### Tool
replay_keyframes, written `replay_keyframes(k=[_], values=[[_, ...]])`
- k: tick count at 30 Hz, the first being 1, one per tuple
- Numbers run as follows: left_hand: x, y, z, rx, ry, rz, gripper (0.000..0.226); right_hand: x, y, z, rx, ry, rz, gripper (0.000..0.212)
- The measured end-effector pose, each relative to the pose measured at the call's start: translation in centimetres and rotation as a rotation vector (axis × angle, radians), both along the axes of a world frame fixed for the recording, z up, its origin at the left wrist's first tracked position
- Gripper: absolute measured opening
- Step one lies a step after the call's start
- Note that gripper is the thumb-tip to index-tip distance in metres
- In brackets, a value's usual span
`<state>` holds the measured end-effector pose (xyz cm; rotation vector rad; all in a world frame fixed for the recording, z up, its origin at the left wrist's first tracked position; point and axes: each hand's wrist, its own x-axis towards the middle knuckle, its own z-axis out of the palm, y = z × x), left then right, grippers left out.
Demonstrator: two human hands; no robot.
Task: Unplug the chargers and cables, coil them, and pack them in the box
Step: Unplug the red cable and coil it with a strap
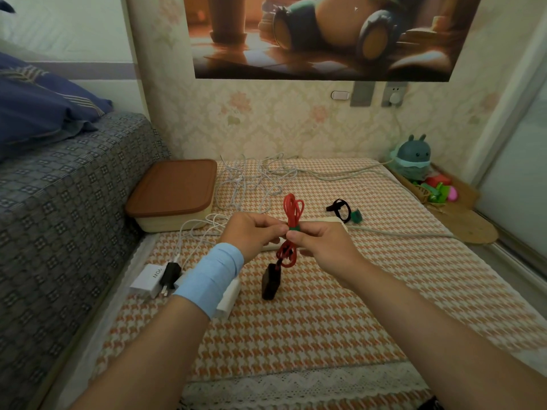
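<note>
A coiled red cable (292, 209) stands upright between my hands, bound at its middle by a green strap (294, 229). My left hand (254, 232) and my right hand (322, 245) both pinch the bundle at the strap. A dark charger block (270, 282) hangs from the cable's lower end, just above the mat. The box (174, 193), cream with a brown lid on it, sits at the left. White chargers (149, 280) and a black plug (170, 274) lie by my left wrist. Loose white cables (254, 176) sprawl behind. A white power strip (333, 221) shows behind my right hand.
A black strap (339, 209) and a green strap (356, 216) lie on the checked mat (296, 321) at the right. A bed (59, 202) borders the left. A plush toy (412, 156) and small toys sit in the far right corner. A wall socket (394, 94) holds a plug.
</note>
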<state>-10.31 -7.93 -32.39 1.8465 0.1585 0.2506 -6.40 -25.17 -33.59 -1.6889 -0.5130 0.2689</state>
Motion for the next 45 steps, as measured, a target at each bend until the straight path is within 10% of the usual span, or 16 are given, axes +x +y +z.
replay_keyframes(k=[5,10,18,26,32,37,41,45], values=[[-0.2,0.8,-0.1,0.443,-0.109,0.089,0.008,1.0,0.1,0.0,-0.07,-0.062,-0.012,0.016],[-0.8,1.0,0.9,0.253,-0.344,0.064,0.046,2.0,-0.2,0.7,-0.308,-0.188,0.057,0.02],[0.1,-0.6,-0.5,0.704,0.101,-0.224,0.022,2.5,-1.2,-0.1,-0.633,-0.244,0.203,0.014],[1.4,-0.3,-2.1,0.825,0.338,-0.14,0.015,1.7,-4.0,-1.3,-0.917,-0.024,0.242,0.097],[1.6,-1.2,-1.8,0.893,0.431,-0.223,0.019,1.7,-5.2,-1.0,-0.922,-0.212,0.182,0.015],[1.8,-5.0,-2.1,0.869,0.434,-0.411,0.024,3.0,-9.9,-0.4,-1.064,-0.184,0.174,0.047],[2.8,-9.0,-2.9,0.937,0.415,-0.436,0.036,4.2,-13.0,-1.9,-1.051,-0.554,-0.086,0.032],[3.5,-10.9,-3.6,1.019,0.442,-0.438,0.042,3.5,-14.3,-3.6,-1.057,-0.373,0.058,0.037]])
